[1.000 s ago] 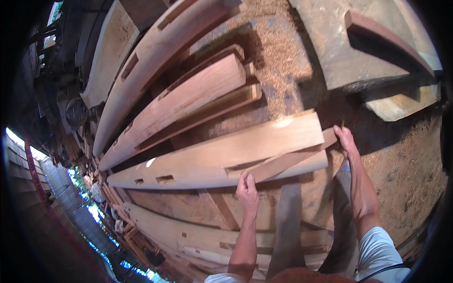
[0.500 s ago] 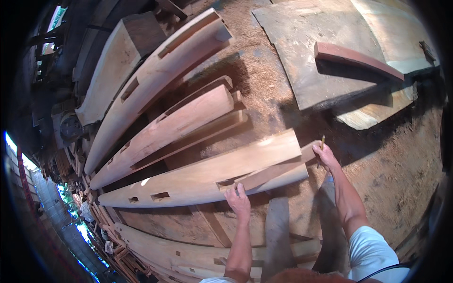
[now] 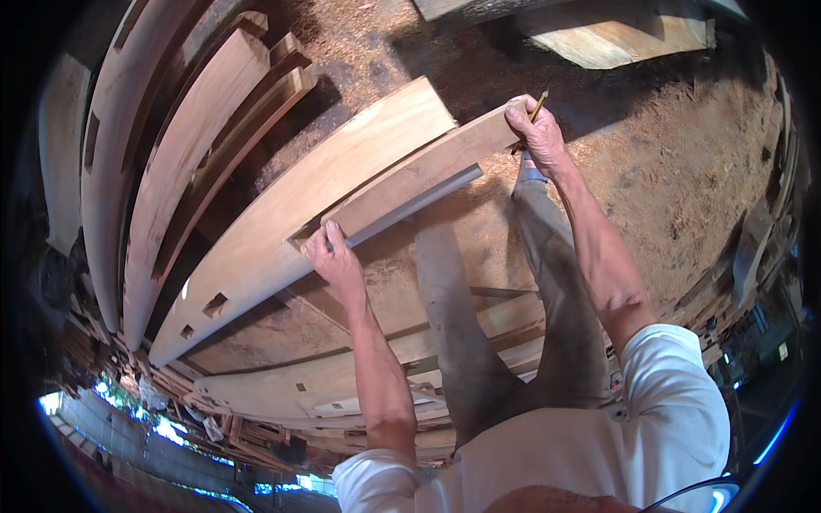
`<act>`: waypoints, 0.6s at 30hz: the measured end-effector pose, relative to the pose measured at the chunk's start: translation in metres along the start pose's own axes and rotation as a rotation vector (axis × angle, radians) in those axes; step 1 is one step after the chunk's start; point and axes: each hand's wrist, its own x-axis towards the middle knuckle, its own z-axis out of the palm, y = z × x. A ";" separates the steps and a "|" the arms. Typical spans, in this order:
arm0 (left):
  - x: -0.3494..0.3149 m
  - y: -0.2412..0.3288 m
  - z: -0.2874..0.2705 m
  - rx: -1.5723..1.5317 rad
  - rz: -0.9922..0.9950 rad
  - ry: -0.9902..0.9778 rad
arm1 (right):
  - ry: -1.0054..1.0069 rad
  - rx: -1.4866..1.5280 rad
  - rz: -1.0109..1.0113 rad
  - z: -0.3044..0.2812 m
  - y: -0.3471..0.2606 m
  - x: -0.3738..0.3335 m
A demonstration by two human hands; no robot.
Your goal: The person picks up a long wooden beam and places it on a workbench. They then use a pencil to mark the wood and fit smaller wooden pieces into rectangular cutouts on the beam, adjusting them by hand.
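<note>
A long flat wooden board (image 3: 432, 162) lies slantwise over a large tapered timber (image 3: 256, 231) that has rectangular mortises cut in it. My left hand (image 3: 339, 263) grips the board's near-left end, thumb on top, beside a mortise partly covered by that end. At the far right end, which juts past the timber, my right hand (image 3: 543, 141) is closed on the board. A yellow pencil (image 3: 538, 105) is also held in my right hand, its tip pointing up. Below the board shows the timber's shaded side edge.
Several more shaped timbers (image 3: 195, 141) lie fanned out at the left. Another mortised timber (image 3: 299, 389) lies nearer, behind my legs (image 3: 466, 321). A pale slab (image 3: 620, 43) sits at the far right. Sawdust covers the ground (image 3: 650, 162), and scrap wood is piled at the right edge.
My view has swung, so the timbers appear further left and steeper. The board has tilted or shifted toward the timber's near edge, with both hands still on it.
</note>
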 end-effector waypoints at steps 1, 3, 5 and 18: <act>-0.002 -0.007 0.003 0.001 -0.031 0.039 | -0.008 -0.011 -0.008 0.011 -0.006 -0.002; -0.003 -0.019 0.010 0.048 -0.045 0.103 | -0.051 -0.009 -0.007 0.025 -0.013 -0.004; -0.001 -0.027 0.014 0.149 -0.068 0.089 | -0.037 -0.038 -0.033 0.032 -0.009 -0.002; 0.003 -0.028 0.021 0.210 -0.206 0.111 | 0.052 -0.071 -0.069 0.046 0.016 -0.011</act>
